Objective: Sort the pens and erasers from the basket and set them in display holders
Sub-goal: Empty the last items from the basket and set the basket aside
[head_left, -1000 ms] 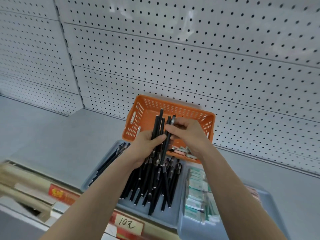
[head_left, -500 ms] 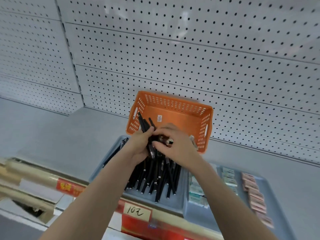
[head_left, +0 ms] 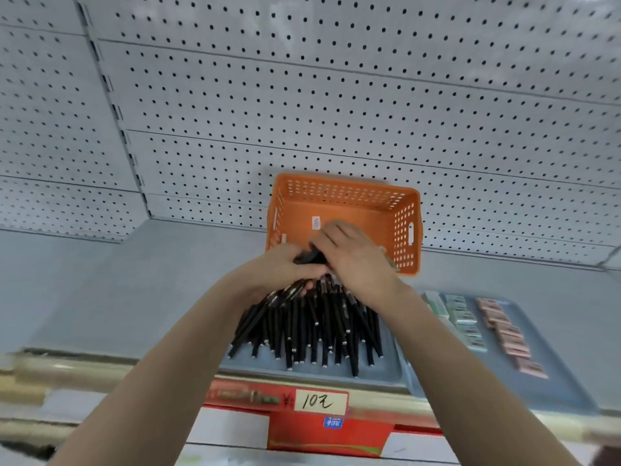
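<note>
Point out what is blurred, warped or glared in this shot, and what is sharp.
Head view: motion blur smears the shelf rail at lower left and the erasers at right. The black pens and the handwritten price tag are fairly crisp. Wide-angle distortion fans the pegboard seams outward. Lighting is flat, with a pale sheen at the pegboard's top right.

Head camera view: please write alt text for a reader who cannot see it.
A person's left grip and right grip hold a bundle of black pens by one end; the other ends fan out on a grey tray. An orange basket stands behind them, before a pegboard; rows of green and pink erasers lie in a second tray to the right.
</note>
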`<state>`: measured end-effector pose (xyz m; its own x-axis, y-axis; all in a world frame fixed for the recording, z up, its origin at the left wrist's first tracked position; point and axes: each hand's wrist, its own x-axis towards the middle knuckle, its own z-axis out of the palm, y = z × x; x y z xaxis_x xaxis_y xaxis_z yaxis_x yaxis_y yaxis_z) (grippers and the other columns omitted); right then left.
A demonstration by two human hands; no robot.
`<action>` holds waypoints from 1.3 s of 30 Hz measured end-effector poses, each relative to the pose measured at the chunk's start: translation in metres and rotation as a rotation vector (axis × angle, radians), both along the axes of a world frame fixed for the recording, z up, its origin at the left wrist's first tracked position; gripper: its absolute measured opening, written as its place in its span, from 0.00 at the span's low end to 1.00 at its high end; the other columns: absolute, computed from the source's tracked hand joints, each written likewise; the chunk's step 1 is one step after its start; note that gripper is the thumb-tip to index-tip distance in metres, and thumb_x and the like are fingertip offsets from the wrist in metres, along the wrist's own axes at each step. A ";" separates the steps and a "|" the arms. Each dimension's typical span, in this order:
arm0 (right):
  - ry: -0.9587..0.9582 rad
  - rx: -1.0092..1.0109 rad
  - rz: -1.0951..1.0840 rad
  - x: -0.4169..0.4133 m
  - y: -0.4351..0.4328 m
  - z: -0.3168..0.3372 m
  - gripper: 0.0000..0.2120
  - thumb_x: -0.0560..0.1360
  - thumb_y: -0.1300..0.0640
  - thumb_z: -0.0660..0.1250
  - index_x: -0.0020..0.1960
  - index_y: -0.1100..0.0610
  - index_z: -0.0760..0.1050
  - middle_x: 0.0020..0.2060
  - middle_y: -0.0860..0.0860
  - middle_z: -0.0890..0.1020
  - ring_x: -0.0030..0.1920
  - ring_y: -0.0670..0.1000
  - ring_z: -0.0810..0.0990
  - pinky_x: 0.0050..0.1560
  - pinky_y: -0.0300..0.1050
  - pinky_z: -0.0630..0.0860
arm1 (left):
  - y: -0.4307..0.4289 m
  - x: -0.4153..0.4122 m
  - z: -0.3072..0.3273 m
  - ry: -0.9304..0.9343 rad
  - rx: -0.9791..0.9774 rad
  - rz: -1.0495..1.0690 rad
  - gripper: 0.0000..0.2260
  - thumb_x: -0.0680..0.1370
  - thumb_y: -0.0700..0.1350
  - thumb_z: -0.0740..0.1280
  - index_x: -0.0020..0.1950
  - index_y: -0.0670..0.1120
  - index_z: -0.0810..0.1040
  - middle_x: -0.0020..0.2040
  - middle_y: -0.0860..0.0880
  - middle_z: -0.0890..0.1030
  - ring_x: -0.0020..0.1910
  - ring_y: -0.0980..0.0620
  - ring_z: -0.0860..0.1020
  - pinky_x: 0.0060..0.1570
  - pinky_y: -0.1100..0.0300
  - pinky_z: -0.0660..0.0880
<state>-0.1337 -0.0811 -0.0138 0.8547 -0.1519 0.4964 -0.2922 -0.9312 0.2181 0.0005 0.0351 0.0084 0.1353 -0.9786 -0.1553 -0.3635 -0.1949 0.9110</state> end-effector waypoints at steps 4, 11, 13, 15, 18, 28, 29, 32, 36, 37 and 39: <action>0.028 -0.011 -0.133 -0.004 0.004 -0.020 0.09 0.70 0.60 0.68 0.50 0.60 0.76 0.41 0.55 0.78 0.43 0.58 0.77 0.35 0.47 0.75 | 0.004 0.012 -0.002 -0.100 0.054 -0.009 0.17 0.75 0.42 0.72 0.62 0.40 0.75 0.43 0.48 0.82 0.41 0.53 0.80 0.43 0.63 0.77; 0.079 0.118 -0.272 -0.013 0.025 -0.035 0.17 0.75 0.49 0.71 0.53 0.63 0.74 0.36 0.56 0.81 0.34 0.58 0.81 0.26 0.47 0.72 | 0.001 0.033 -0.013 -0.682 -0.227 0.082 0.26 0.68 0.57 0.76 0.64 0.56 0.75 0.55 0.56 0.77 0.58 0.54 0.75 0.53 0.59 0.70; 0.073 0.235 -0.352 -0.013 0.028 -0.033 0.18 0.80 0.47 0.63 0.56 0.63 0.71 0.38 0.57 0.82 0.37 0.59 0.82 0.31 0.50 0.74 | -0.003 0.035 -0.020 -0.760 -0.352 0.212 0.32 0.69 0.58 0.75 0.70 0.53 0.70 0.62 0.52 0.74 0.63 0.51 0.71 0.59 0.56 0.70; 0.030 0.360 -0.440 -0.013 0.031 -0.025 0.19 0.82 0.45 0.56 0.59 0.61 0.68 0.41 0.56 0.81 0.40 0.60 0.82 0.37 0.52 0.77 | -0.005 0.030 -0.019 -0.511 -0.501 0.414 0.33 0.71 0.54 0.74 0.72 0.50 0.66 0.64 0.50 0.71 0.63 0.54 0.71 0.61 0.56 0.70; -0.054 0.443 -0.448 -0.007 0.037 -0.013 0.18 0.82 0.44 0.55 0.57 0.60 0.67 0.40 0.56 0.81 0.39 0.61 0.81 0.35 0.51 0.74 | -0.005 0.012 -0.016 0.022 -0.531 0.478 0.18 0.76 0.49 0.70 0.64 0.54 0.70 0.55 0.59 0.76 0.51 0.69 0.76 0.50 0.70 0.73; -0.014 0.550 -0.159 -0.018 0.038 -0.010 0.28 0.77 0.32 0.56 0.66 0.52 0.70 0.54 0.51 0.80 0.52 0.53 0.79 0.49 0.52 0.77 | -0.013 -0.009 -0.016 0.772 -0.376 0.646 0.06 0.83 0.43 0.60 0.54 0.41 0.72 0.36 0.49 0.77 0.35 0.53 0.79 0.44 0.54 0.79; -0.045 0.569 -0.165 -0.025 0.031 -0.011 0.29 0.77 0.30 0.53 0.66 0.51 0.70 0.54 0.50 0.80 0.52 0.51 0.79 0.50 0.51 0.78 | -0.009 -0.008 -0.018 0.646 -0.367 0.650 0.05 0.83 0.43 0.59 0.52 0.42 0.71 0.34 0.48 0.76 0.32 0.52 0.76 0.41 0.54 0.78; -0.140 0.589 -0.231 -0.048 0.004 -0.014 0.26 0.79 0.35 0.53 0.63 0.53 0.74 0.52 0.51 0.81 0.51 0.52 0.79 0.50 0.48 0.77 | 0.009 -0.014 -0.024 0.180 -0.238 0.591 0.05 0.83 0.44 0.58 0.55 0.43 0.68 0.34 0.47 0.76 0.29 0.52 0.75 0.35 0.56 0.74; -0.215 0.575 -0.266 -0.064 -0.017 -0.027 0.12 0.80 0.51 0.64 0.60 0.55 0.76 0.48 0.53 0.82 0.48 0.54 0.79 0.45 0.46 0.75 | 0.025 -0.049 -0.041 -0.429 -0.061 0.482 0.09 0.83 0.45 0.58 0.60 0.43 0.66 0.37 0.51 0.74 0.32 0.55 0.73 0.30 0.63 0.67; -0.207 0.568 -0.257 -0.065 -0.019 -0.031 0.11 0.80 0.52 0.64 0.59 0.55 0.76 0.47 0.53 0.81 0.47 0.54 0.79 0.44 0.47 0.76 | 0.025 -0.058 -0.048 -0.546 -0.018 0.479 0.08 0.83 0.45 0.58 0.60 0.43 0.67 0.40 0.50 0.76 0.35 0.53 0.74 0.33 0.61 0.68; -0.172 0.555 -0.229 -0.066 -0.022 -0.040 0.10 0.79 0.51 0.63 0.57 0.54 0.76 0.46 0.53 0.80 0.46 0.55 0.78 0.44 0.50 0.77 | 0.024 -0.076 -0.059 -0.741 0.078 0.470 0.07 0.82 0.42 0.58 0.59 0.43 0.67 0.49 0.46 0.79 0.45 0.48 0.78 0.40 0.58 0.69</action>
